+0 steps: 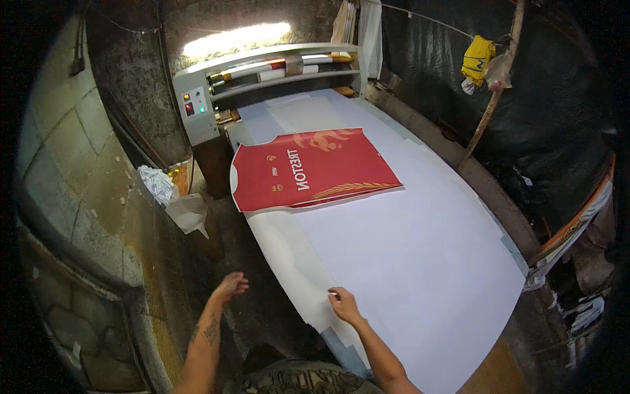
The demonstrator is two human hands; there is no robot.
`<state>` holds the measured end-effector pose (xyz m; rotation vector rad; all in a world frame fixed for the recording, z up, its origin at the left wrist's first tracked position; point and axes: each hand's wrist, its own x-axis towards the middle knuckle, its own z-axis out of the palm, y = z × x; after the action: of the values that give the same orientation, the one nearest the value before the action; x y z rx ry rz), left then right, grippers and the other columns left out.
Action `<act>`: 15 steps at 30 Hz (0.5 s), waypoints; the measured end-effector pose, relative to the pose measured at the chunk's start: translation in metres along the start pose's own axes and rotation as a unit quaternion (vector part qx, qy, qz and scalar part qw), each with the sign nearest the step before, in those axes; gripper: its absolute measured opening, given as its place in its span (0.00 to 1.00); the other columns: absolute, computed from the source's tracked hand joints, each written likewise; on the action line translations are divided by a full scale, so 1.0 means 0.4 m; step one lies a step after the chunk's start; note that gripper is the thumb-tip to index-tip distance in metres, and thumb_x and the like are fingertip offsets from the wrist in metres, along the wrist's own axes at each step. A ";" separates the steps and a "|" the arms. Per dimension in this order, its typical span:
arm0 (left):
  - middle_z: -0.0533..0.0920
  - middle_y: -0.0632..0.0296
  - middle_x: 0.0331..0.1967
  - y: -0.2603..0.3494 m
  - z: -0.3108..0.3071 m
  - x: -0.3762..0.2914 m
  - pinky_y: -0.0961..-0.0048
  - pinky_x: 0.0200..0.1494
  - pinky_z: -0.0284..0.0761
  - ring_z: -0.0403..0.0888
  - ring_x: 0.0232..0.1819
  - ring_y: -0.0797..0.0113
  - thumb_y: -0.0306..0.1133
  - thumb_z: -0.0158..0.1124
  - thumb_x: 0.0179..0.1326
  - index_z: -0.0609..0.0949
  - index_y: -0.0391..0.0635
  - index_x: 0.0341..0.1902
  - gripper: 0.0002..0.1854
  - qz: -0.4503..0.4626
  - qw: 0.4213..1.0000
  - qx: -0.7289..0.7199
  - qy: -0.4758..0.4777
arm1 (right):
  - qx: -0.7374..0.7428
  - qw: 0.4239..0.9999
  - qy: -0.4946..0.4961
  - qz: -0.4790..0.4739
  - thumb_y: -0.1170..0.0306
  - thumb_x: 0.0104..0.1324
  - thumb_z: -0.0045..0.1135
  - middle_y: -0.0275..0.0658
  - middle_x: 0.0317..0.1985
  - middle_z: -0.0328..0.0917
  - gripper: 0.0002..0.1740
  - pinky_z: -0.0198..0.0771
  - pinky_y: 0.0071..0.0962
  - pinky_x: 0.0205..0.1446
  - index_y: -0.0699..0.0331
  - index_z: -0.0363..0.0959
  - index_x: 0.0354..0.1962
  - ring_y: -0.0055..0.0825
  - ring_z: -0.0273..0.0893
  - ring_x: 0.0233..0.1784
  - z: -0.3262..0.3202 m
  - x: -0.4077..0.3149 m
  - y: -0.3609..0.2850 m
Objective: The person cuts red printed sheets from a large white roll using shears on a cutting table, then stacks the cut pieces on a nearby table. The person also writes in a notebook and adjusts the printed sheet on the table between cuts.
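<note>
My left hand is in the air over the dark floor, left of the table, fingers loosely bent and nothing seen in it. My right hand is at the left part of a large white sheet, thumb and fingers curled close to its surface. Whether it pinches the sheet is not clear. Farther up the table lies a red shirt-shaped printed panel with mirrored lettering, small emblems and a golden wheat-ear motif. A second layer shows along its near edge.
A roller heat press with lit indicators stands at the table's far end, below a bright tube light. Crumpled white paper lies left of it. A slanted pole and a hanging yellow cloth are at the right.
</note>
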<state>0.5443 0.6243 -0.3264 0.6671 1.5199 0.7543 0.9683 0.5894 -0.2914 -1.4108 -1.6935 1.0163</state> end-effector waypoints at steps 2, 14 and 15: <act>0.76 0.56 0.50 0.081 -0.055 0.101 0.68 0.45 0.78 0.80 0.43 0.66 0.43 0.48 0.71 0.58 0.44 0.69 0.29 -0.007 0.999 -0.027 0.020 | 0.016 0.998 -0.057 -0.011 0.67 0.64 0.53 0.49 0.45 0.77 0.15 0.73 0.33 0.49 0.67 0.75 0.45 0.40 0.79 0.43 0.053 0.065 -0.033; 0.52 0.42 0.71 0.514 -0.269 0.902 0.60 0.69 0.56 0.53 0.71 0.46 0.47 0.71 0.50 0.46 0.37 0.73 0.56 0.008 0.975 -0.061 0.213 | -0.142 0.986 -0.082 0.008 0.68 0.64 0.54 0.47 0.49 0.76 0.12 0.73 0.36 0.50 0.65 0.75 0.43 0.42 0.78 0.45 0.275 0.553 -0.277; 0.56 0.42 0.70 0.517 -0.275 0.941 0.59 0.69 0.57 0.56 0.70 0.47 0.45 0.74 0.47 0.49 0.36 0.71 0.56 0.046 0.972 -0.078 0.215 | -0.165 0.981 -0.089 -0.051 0.68 0.63 0.54 0.47 0.49 0.76 0.13 0.73 0.36 0.50 0.65 0.75 0.43 0.43 0.78 0.46 0.298 0.624 -0.308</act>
<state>0.3995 1.0381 -0.3926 0.4748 1.8047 1.1311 0.7686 0.8074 -0.2272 -1.4521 -2.1219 0.8533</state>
